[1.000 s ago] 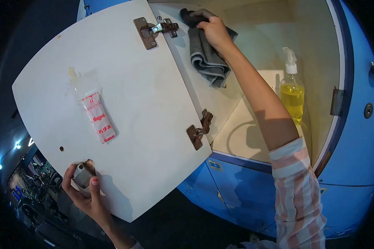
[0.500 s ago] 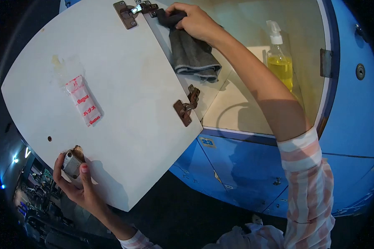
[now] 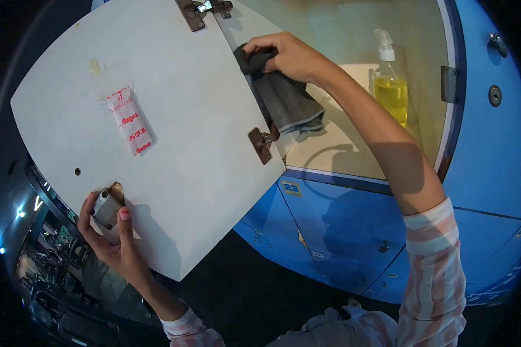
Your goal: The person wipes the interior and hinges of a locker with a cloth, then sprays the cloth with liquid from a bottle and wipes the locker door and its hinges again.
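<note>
- Blue lockers (image 3: 341, 237) stand along the right of this dim room, one with a number label (image 3: 291, 188), and an open white door (image 3: 185, 104) swings out from the cream compartment (image 3: 356, 26).
- Compared with a second ago, the grey cloth (image 3: 289, 104) has come down the hinge side: it was up beside the upper hinge (image 3: 194, 13), and now it hangs over part of the lower hinge (image 3: 260, 144).
- Its folds also sit closer against the door's edge than before.
- Left hand (image 3: 113, 246) has stayed at the metal lock (image 3: 106, 211), thumb on one side and fingers on the other, gripping it.
- Right hand (image 3: 289, 55) pinches the cloth by its bunched top, fingers curled in, and the rest droops below the knuckles.
- So the cloth lies directly under the right hand, well apart from the left one.
- On the door, between the hands, the red-lettered packet (image 3: 130, 122) is where it was.
- Behind the right forearm, the bottle of yellow liquid (image 3: 391, 95) stands upright, unmoved.
</note>
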A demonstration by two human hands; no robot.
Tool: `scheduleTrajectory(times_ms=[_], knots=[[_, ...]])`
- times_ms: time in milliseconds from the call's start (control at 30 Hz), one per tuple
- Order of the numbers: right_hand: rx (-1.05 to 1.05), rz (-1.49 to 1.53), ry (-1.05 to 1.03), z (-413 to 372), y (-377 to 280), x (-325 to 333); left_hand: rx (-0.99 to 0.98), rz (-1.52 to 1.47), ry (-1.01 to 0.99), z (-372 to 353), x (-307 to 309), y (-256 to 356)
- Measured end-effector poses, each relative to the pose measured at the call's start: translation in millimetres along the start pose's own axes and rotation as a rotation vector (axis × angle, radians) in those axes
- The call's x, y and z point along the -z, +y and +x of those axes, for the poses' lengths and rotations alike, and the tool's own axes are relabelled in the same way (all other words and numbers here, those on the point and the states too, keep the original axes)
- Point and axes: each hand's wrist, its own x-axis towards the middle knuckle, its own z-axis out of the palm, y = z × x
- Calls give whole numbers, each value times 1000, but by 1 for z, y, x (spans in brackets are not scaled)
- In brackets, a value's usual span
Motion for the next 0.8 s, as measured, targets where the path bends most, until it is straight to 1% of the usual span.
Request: scheduleTrajectory(times_ms=[100, 200, 300, 333, 400, 500, 633, 700, 733, 800], knots=[[-25, -2, -27, -14, 9, -4, 41, -72, -13, 0, 0, 1], [-42, -35, -54, -31, 7, -6, 24, -101, -19, 0, 0, -1], [-131, -99, -146, -41, 5, -6, 40, -109, -12, 1, 0, 1], [-133, -101, -146, -42, 6, -5, 42, -111, -13, 1, 0, -1], [-59, -243, -189, -44, 8, -5, -24, -36, -23, 1, 1, -4], [-94, -313, -239, -52, 12, -6, -8, -36, -29, 1, 2, 0], [-71, -338, -209, -57, 8, -4, -16, -16, -25, 1, 3, 1], [-160, -466, -194, -58, 5, 0, 24, -24, -11, 1, 2, 2], [-159, -468, -194, -59, 9, 1, 25, -26, -9, 1, 2, 2], [-287, -492, -102, -63, 23, 2, 9, -42, -14, 1, 2, -1]])
